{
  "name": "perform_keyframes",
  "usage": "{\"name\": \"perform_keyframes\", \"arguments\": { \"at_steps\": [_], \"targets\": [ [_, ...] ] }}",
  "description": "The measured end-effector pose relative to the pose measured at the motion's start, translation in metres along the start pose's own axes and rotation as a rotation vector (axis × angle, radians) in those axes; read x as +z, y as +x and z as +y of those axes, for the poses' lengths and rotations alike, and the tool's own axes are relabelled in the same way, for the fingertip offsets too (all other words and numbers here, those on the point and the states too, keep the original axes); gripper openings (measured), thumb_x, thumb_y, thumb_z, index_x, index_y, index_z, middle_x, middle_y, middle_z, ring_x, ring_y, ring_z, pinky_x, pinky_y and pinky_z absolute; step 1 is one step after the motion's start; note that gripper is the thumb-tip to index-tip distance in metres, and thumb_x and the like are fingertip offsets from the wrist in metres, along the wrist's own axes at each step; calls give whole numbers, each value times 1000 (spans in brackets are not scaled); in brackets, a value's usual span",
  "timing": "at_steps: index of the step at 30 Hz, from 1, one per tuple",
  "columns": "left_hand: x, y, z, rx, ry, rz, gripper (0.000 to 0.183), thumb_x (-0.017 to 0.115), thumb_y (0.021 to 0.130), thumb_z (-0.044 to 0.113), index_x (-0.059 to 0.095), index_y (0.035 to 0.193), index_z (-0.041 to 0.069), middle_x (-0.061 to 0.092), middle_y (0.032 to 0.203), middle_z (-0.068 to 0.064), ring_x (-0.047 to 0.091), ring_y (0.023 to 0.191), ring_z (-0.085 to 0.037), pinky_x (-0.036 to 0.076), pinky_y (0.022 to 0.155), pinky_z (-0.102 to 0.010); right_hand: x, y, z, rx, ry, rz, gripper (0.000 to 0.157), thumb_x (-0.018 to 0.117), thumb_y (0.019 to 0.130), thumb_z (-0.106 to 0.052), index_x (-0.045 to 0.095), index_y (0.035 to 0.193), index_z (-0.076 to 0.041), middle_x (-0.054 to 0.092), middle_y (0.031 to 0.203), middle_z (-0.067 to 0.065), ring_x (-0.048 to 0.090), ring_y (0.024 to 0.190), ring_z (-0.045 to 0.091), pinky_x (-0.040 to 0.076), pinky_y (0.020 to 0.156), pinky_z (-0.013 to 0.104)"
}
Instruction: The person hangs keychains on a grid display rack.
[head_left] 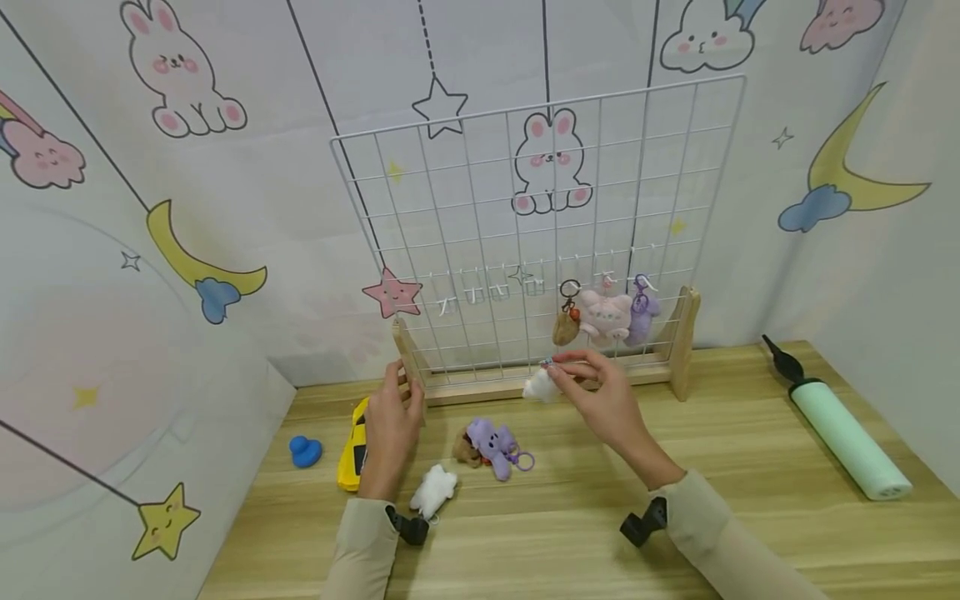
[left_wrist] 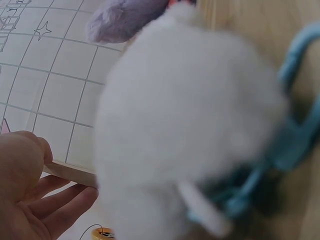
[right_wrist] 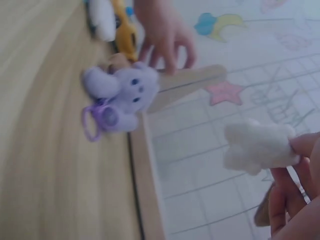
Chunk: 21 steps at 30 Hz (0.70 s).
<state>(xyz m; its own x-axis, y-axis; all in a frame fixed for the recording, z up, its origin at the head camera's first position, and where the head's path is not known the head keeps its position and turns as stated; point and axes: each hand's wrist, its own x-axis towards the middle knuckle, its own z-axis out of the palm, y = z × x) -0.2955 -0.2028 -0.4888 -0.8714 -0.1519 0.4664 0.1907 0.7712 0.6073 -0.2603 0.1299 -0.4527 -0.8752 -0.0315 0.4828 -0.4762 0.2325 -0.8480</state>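
My right hand pinches a small white plush keychain by its top, in front of the grid rack's wooden base bar. In the right wrist view that white plush hangs from the fingertips. My left hand holds the rack's left wooden foot between thumb and fingers. A purple plush keychain lies on the table over a brown one. Nearer me, by the left wrist, lies another white plush keychain; it fills much of the left wrist view, with a blue clasp.
On the rack's right half hang brown, pink and purple plush keychains. Hooks to their left bear no plush. A yellow item and blue duck stand left; a mint-green pump lies right.
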Motion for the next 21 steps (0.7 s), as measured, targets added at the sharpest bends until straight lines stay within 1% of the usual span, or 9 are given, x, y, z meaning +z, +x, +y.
{"name": "perform_keyframes", "arguments": {
  "at_steps": [4,8,12,17,21],
  "targets": [
    [0,0,0,1,1,-1,45,65,109,21,56,151,8,76,131,-25,82,103,-38,68,82,-53,-3,8,-13,-18,80,80,20,76,103,-19,80,121,-10,83,112,13,77,97,6,61,81,21],
    [0,0,-1,1,2,-2,44,64,109,22,56,151,9,76,131,-25,82,103,-37,68,82,-52,-5,15,-25,-50,124,143,21,77,102,-17,81,122,-11,82,118,15,77,98,7,60,84,18],
    [0,0,-1,1,1,-3,45,64,109,22,55,151,9,76,131,-25,82,103,-37,68,81,-53,-6,20,-33,-62,154,158,20,78,101,-14,82,120,-8,82,117,12,77,100,8,62,86,17],
    [1,-1,-2,-7,-5,-2,45,65,109,23,56,151,11,76,131,-24,82,103,-37,69,80,-52,-4,26,-39,-48,184,165,19,82,98,-16,80,113,-3,84,105,4,78,93,10,63,78,18],
    [2,-1,-3,-4,-4,-2,44,65,109,22,56,150,10,76,131,-24,82,103,-37,69,80,-53,-3,28,-44,-37,224,179,19,79,100,-16,75,110,0,85,99,4,81,93,12,63,77,20]
  ]
}}
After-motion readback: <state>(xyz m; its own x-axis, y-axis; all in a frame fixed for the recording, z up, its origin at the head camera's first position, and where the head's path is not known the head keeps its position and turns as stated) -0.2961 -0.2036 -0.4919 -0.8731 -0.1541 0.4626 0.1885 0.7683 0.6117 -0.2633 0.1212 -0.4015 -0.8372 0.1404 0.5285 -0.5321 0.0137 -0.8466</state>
